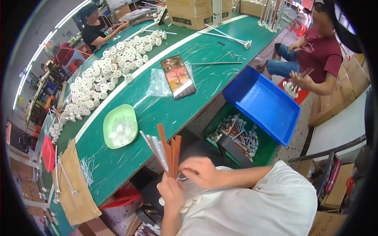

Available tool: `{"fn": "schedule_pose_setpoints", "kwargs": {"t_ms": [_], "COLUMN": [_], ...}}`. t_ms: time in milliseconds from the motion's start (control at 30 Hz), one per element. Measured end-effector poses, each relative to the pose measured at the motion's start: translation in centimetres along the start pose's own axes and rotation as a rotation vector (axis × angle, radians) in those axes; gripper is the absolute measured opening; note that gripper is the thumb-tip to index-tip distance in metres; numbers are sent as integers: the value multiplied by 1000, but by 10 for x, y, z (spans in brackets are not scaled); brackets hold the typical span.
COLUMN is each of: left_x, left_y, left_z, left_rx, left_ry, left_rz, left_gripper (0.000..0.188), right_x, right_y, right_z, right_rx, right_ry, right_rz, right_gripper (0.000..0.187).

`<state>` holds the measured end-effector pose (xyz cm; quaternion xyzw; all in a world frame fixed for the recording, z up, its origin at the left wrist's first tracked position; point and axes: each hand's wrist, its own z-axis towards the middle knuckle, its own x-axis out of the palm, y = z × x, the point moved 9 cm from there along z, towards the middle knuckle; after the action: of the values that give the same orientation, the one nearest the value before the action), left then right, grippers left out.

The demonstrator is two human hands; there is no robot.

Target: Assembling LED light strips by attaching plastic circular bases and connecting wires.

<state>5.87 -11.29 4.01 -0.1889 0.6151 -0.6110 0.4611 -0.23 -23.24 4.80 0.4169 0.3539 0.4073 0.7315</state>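
Note:
My left hand [171, 192] is wrapped round a bundle of flat rods [169, 155], several orange-brown and some silver-grey, their upper ends fanned out. White round discs [193, 201] show under the bundle by my lap. To the right of the rods, my right hand [201, 172] pinches a thin white wire tie [182, 177] that curves by the bundle. How far the tie goes round the rods is hidden by my fingers. Loose white ties [87, 171] lie on the table at the left.
On the green table [157, 118] are a pale green tray [133, 135] of small clear pieces, a phone [178, 76], and a heap of white discs [96, 80]. A blue bin [262, 103] rests over a green crate [271, 154] of rods. Co-workers sit far left and right.

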Motion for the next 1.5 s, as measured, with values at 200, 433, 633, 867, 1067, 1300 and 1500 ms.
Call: {"fn": "schedule_pose_setpoints", "kwargs": {"t_ms": [200,433,633,867,1067,1300,1500], "left_x": [-1,1,-7,-10,-3,-55,-188], "left_y": [7,-3,8,7,0,29,9], "left_z": [-2,-1,0,2,-2,-26,-60], "left_rx": [-67,36,-4,-28,-3,12,77], "left_ry": [13,45,-17,-2,13,-305,-440], "left_rz": [-142,-84,-95,-130,-269,-341,-515], "left_gripper": [48,47,45,50,59,21,9], "right_x": [7,27,20,18,45,72,78], "right_y": [54,-9,-22,45,-43,-15,59], "right_z": [-2,-5,-7,6,-26,-17,50], "right_rx": [-702,437,364,-544,785,835,-70], "right_ry": [185,326,43,81,290,385,377], "right_rz": [-410,304,249,-301,652,841,-21], "right_gripper": [24,12,14,12,13,19,13]}}
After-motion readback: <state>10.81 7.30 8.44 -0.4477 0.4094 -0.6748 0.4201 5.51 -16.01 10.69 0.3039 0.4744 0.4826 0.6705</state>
